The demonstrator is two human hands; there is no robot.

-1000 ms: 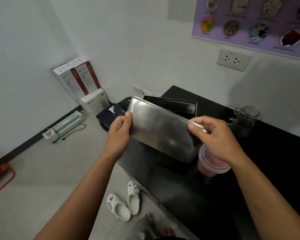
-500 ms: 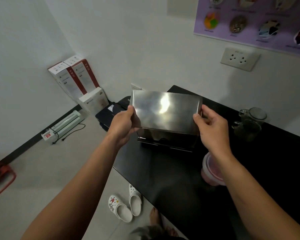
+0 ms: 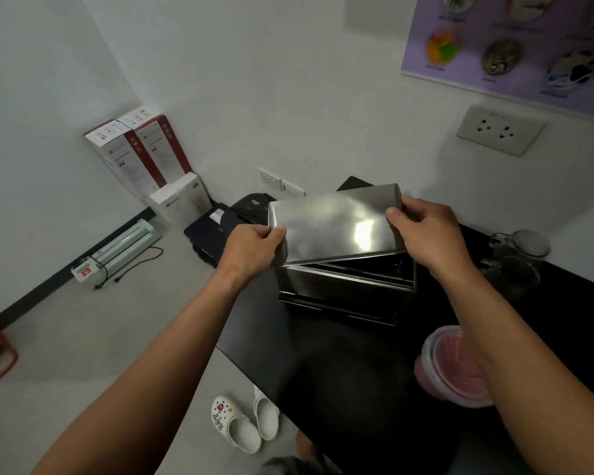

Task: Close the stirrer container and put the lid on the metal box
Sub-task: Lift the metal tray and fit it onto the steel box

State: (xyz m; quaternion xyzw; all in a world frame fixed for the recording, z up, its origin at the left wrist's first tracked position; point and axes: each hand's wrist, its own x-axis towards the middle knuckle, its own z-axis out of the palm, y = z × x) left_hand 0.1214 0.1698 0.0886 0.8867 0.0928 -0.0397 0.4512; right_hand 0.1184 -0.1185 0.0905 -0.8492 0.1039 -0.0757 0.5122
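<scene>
Lid [image 3: 336, 222] placement is the step in hand: I hold it by its ends, left hand [image 3: 254, 246] and right hand [image 3: 426, 231] both pinching, tilted just above the open metal box [image 3: 347, 286] on the black counter [image 3: 323, 371]. Next I must level and lower it squarely. Pink stirrer container [image 3: 453, 368] looks closed already.

I see a lid [image 3: 336, 226] of brushed metal, glossy where it catches glare. The metal box [image 3: 347, 286] below has the same sheen. The counter [image 3: 340, 371] is glossy black. The stirrer container [image 3: 455, 366] looks translucent pink plastic.
</scene>
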